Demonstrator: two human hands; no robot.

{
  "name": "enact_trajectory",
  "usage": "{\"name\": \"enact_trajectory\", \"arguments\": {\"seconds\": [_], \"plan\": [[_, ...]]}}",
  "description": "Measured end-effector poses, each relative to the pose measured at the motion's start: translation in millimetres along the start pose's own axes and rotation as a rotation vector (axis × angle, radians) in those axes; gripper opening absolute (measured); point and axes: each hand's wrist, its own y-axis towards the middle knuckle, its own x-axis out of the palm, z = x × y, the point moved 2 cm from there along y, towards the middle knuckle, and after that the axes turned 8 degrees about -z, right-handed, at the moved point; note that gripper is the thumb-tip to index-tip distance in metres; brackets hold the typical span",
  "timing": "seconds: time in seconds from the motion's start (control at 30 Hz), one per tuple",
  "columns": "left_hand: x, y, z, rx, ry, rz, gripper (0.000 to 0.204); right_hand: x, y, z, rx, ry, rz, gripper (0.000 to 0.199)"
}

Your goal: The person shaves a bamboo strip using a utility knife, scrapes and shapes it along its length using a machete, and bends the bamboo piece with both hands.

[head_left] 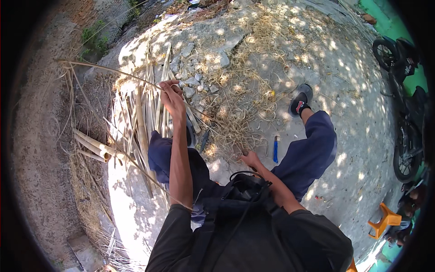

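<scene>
Out over the sunlit ground, the left hand [173, 100] has a long thin strip [118, 72] pinched in its fingers, one end sticking way out to the upper left above a heap of split canes [139, 109]. The right hand [250, 159] is down low between the knees, curled around some dark object [244, 152], tbh too small to tell what, right by tangled shavings [233, 131]. A blue tool [275, 150] lies nearby.
</scene>
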Motion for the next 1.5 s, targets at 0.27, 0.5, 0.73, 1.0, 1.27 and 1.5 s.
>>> {"name": "enact_trajectory", "arguments": {"seconds": [0.27, 0.5, 0.73, 1.0, 1.27, 1.5], "plan": [[12, -5, -3, 0.005, 0.040, -0.032, 0.067, 4, 33, 42, 0.317, 1.117, -0.687, 0.024], [0, -9, -6, -0.004, 0.055, -0.012, 0.066, -2, 3, -10, -0.079, -0.227, 0.090, 0.039], [13, -7, -2, 0.004, 0.019, -0.031, 0.065, -8, -3, -24, -0.096, -0.084, 0.145, 0.043], [10, -4, -6, -0.041, -0.013, -0.072, 0.059, 9, 21, 20, 0.088, 0.027, 0.068, 0.048], [4, 1, -23, 0.010, 0.128, -0.109, 0.036, 4, 10, -3, 0.228, 0.683, -0.269, 0.022], [4, -2, -29, 0.013, 0.219, -0.199, 0.041, -38, -13, -93, 0.001, 0.775, -0.156, 0.022]]}}
